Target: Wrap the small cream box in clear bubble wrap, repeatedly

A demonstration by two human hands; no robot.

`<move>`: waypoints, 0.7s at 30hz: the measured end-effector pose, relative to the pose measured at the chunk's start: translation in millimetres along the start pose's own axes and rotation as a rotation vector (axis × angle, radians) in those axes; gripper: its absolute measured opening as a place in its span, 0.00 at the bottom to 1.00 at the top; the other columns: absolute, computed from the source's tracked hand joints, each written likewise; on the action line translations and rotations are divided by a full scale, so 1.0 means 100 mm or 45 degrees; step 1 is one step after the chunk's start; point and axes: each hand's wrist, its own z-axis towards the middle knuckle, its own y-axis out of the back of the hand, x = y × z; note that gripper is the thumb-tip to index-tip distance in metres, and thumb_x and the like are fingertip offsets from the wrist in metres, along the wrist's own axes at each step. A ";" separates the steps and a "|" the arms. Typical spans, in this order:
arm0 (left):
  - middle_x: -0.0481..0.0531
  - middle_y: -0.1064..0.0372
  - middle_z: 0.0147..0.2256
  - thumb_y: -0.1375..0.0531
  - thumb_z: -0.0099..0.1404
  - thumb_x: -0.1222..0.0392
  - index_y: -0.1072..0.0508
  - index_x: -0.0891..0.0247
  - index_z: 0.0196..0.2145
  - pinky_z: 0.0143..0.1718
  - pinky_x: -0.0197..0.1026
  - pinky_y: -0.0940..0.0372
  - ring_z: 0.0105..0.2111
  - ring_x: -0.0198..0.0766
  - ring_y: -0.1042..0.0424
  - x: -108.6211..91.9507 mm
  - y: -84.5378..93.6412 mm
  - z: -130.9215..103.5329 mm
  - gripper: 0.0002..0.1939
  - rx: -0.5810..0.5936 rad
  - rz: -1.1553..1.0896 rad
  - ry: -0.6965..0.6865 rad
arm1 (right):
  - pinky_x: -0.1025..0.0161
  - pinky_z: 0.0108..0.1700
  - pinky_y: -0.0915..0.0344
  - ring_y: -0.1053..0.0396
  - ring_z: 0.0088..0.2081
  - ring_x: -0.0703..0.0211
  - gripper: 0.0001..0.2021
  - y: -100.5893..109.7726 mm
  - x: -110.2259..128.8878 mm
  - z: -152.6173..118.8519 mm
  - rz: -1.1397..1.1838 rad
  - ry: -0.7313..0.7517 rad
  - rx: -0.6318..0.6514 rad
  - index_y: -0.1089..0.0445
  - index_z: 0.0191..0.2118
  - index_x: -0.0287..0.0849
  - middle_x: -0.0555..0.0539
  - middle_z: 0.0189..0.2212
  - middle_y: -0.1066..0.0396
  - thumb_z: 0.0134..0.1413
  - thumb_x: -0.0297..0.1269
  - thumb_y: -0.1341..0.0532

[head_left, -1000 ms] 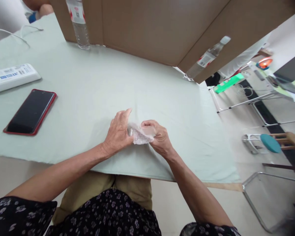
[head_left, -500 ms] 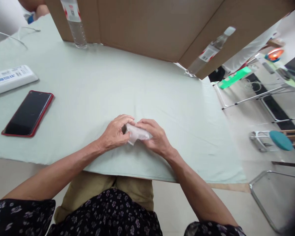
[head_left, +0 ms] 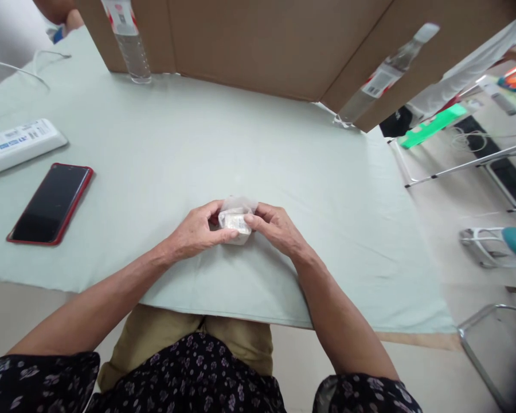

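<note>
A small whitish packet (head_left: 237, 222) in thin translucent wrapping is held between both hands, near the front edge of the pale green tablecloth (head_left: 223, 143). My left hand (head_left: 196, 231) grips its left side, with the thumb across the lower front. On the right side my right hand (head_left: 276, 228) holds it, thumb pressed on the top face. The wrapping stands up loosely at the packet's far side. What is inside is too small to make out. The fingertips behind the packet are partly hidden.
A phone in a red case (head_left: 51, 203) and a white device (head_left: 23, 144) lie at the left. Two clear bottles (head_left: 133, 54) (head_left: 374, 86) stand by a brown cardboard panel (head_left: 258, 49) at the back. At far upper left, part of another person shows.
The packet has been turned, so its flat face shows and the wrapping rises behind it. My right thumb has moved onto its top. The view has shifted slightly.
</note>
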 end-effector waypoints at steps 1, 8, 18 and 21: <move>0.58 0.23 0.50 0.32 0.58 0.51 0.28 0.65 0.54 0.46 0.45 0.31 0.45 0.46 0.24 -0.01 0.01 0.00 0.29 0.010 -0.008 0.010 | 0.60 0.39 0.33 0.28 0.36 0.57 0.20 0.02 0.00 -0.03 -0.079 0.031 -0.087 0.23 0.41 0.42 0.47 0.34 0.23 0.58 0.56 0.37; 0.59 0.26 0.53 0.32 0.56 0.53 0.31 0.65 0.58 0.49 0.47 0.32 0.49 0.47 0.26 -0.04 0.02 0.00 0.34 0.018 0.027 0.043 | 0.56 0.41 0.29 0.26 0.38 0.55 0.19 0.14 0.02 -0.19 -0.522 0.406 -0.329 0.26 0.50 0.46 0.44 0.43 0.22 0.57 0.50 0.33; 0.66 0.32 0.58 0.28 0.52 0.53 0.43 0.65 0.67 0.47 0.47 0.31 0.52 0.52 0.27 0.01 0.02 0.01 0.49 0.111 -0.262 0.169 | 0.48 0.53 0.28 0.26 0.51 0.48 0.23 -0.05 -0.05 -0.12 -0.661 0.546 0.024 0.31 0.58 0.47 0.42 0.53 0.23 0.59 0.47 0.34; 0.65 0.30 0.57 0.29 0.54 0.53 0.42 0.64 0.67 0.47 0.47 0.31 0.51 0.52 0.26 -0.02 0.04 0.02 0.48 0.192 -0.374 0.192 | 0.49 0.54 0.28 0.26 0.51 0.49 0.22 -0.03 -0.02 -0.14 -0.588 0.527 0.039 0.30 0.57 0.46 0.41 0.53 0.24 0.59 0.48 0.34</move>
